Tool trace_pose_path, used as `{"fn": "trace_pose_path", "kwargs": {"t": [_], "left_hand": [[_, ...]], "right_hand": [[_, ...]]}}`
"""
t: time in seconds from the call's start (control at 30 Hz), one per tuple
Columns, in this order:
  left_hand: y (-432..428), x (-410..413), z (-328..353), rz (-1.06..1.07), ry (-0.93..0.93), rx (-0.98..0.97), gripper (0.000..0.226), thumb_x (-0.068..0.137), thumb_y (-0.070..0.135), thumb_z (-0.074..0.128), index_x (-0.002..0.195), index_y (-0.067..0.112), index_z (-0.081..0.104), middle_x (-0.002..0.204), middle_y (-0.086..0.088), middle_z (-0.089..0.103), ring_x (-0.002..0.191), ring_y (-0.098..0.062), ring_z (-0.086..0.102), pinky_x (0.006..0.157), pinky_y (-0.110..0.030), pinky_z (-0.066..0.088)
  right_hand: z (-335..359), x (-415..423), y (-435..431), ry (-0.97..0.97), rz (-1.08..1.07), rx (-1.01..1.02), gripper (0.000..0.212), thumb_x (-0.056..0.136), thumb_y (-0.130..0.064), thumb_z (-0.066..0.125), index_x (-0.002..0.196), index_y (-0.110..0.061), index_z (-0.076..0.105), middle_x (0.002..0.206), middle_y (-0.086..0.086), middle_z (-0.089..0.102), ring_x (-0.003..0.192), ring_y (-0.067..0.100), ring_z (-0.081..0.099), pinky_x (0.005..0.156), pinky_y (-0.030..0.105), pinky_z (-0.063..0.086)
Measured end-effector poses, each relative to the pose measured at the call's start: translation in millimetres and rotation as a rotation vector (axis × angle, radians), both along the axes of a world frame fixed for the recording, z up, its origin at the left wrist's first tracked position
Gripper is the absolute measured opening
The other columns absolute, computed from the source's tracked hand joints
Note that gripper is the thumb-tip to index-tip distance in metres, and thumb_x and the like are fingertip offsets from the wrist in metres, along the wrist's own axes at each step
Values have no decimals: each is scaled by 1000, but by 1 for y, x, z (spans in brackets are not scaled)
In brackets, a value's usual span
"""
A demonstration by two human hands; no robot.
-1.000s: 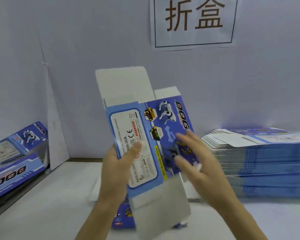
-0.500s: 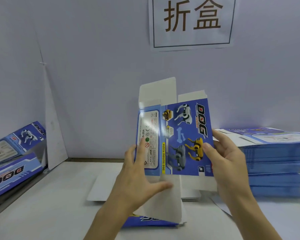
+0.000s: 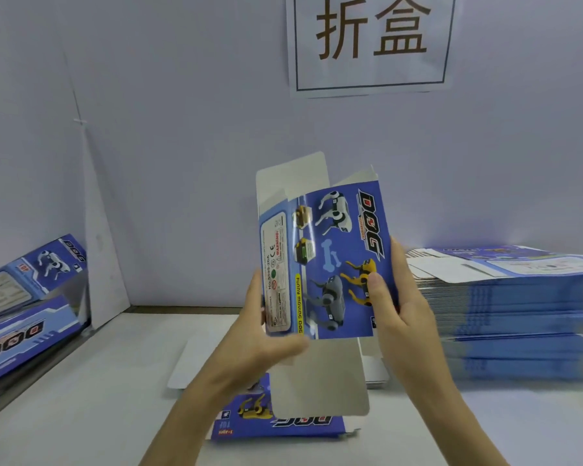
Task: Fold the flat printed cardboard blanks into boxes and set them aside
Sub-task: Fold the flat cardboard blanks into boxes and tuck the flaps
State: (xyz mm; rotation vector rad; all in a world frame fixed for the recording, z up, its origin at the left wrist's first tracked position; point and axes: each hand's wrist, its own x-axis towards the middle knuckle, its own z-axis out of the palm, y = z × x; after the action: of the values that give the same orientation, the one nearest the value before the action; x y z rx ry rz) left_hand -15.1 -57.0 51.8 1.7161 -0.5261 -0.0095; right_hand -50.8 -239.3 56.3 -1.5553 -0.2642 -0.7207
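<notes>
Fingers point(image 3: 376, 284) are locked on both sides now. The right hand point(image 3: 398, 307) has closed on the right edge of the cardboard blank point(image 3: 334, 250), thumb pressed on the yellow dog print, where a second ago it was open and only reaching in. The left hand point(image 3: 266, 331) keeps its grip on the narrow label panel at the left edge.

And look at the blank: it leaned left and lay flat a moment ago, and now it stands nearly upright in the air above the surface point(image 3: 98, 398), mid-scene, wide printed face toward us. The label panel is turning away, so the sleeve looks to be popping open into a tube. The top flaps point(image 3: 290, 176) stick up loose, and the bottom flap point(image 3: 317, 375) hangs down unfolded.

By my reading, squaring the body is under way and the end flaps are the work left. Another blank point(image 3: 283, 427) lies flat on the near surface under the hands, the stack of flat blanks point(image 3: 512, 314) waits at right, and folded boxes point(image 3: 31, 297) sit far left.
</notes>
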Motion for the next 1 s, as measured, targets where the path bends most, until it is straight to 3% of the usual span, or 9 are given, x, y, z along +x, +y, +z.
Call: {"fn": "trace_pose_path", "kwargs": {"t": [0.1, 0.17, 0.23, 0.33, 0.43, 0.53, 0.6, 0.87, 1.0], "left_hand": [[6, 2, 4, 1, 116, -162, 120, 44, 58, 75, 145, 50, 12, 119, 14, 61, 104, -5, 65, 81, -24, 52], [1, 2, 2, -25, 108, -186, 96, 51, 58, 77, 138, 43, 38, 108, 7, 70, 96, -11, 69, 79, -30, 54], [-6, 0, -3, 1, 98, -252, 64, 61, 52, 83, 117, 29, 62, 96, -1, 74, 89, -21, 71, 75, -35, 57], [-8, 1, -1, 139, 93, -275, 49, 58, 54, 75, 88, 15, 73, 83, -8, 75, 79, -26, 72, 70, -40, 59], [-4, -2, 5, 156, 101, -196, 55, 54, 54, 72, 75, 3, 71, 71, -23, 68, 64, -33, 63, 63, -49, 57], [4, -3, 9, 91, 126, -130, 39, 52, 48, 75, 69, 13, 74, 70, -20, 66, 67, -35, 61, 65, -58, 54], [10, -4, 13, 28, 141, -98, 29, 54, 46, 76, 63, 19, 74, 69, -19, 67, 65, -35, 61, 62, -48, 54], [16, 2, 12, 143, 121, -150, 37, 65, 40, 71, 92, 15, 69, 82, -7, 75, 72, -24, 72, 67, -36, 57], [17, 2, 13, 169, 75, -163, 33, 62, 41, 71, 86, 19, 67, 70, -3, 73, 62, -18, 70, 51, -26, 56]], "right_hand": [[-3, 4, 0, -9, 76, -24, 57, 90, -42, 49, 145, -48, 34, 117, -24, 64, 106, 9, 67, 72, 35, 61], [-7, 5, 5, -12, 80, -122, 58, 91, -40, 49, 147, -46, 33, 132, -18, 58, 121, 10, 58, 88, 39, 57], [-9, 6, 8, -6, 64, -207, 56, 88, -42, 49, 141, -52, 32, 150, -15, 37, 134, -6, 37, 91, 22, 53], [-4, 5, 1, 130, 97, -184, 50, 80, -47, 52, 126, -60, 38, 151, -19, 22, 113, -36, 26, 76, 5, 49], [-1, 3, -15, 201, 115, -37, 66, 70, -44, 68, 130, -54, 41, 140, -16, 49, 117, -11, 52, 76, 23, 58], [-1, 3, -27, 305, 109, 85, 65, 51, -38, 80, 111, -33, 55, 93, -12, 75, 82, 5, 73, 52, 19, 54], [-3, 4, -28, 363, 95, 119, 55, 47, -35, 82, 97, -25, 62, 83, -6, 77, 73, 10, 74, 47, 20, 53], [-4, 6, -20, 413, 192, 202, 47, 57, -40, 77, 97, -19, 64, 85, 2, 77, 74, 21, 75, 51, 27, 57], [-5, 6, -23, 381, 218, 263, 38, 65, -35, 73, 99, -19, 63, 86, 5, 77, 74, 23, 75, 49, 27, 55]]}}
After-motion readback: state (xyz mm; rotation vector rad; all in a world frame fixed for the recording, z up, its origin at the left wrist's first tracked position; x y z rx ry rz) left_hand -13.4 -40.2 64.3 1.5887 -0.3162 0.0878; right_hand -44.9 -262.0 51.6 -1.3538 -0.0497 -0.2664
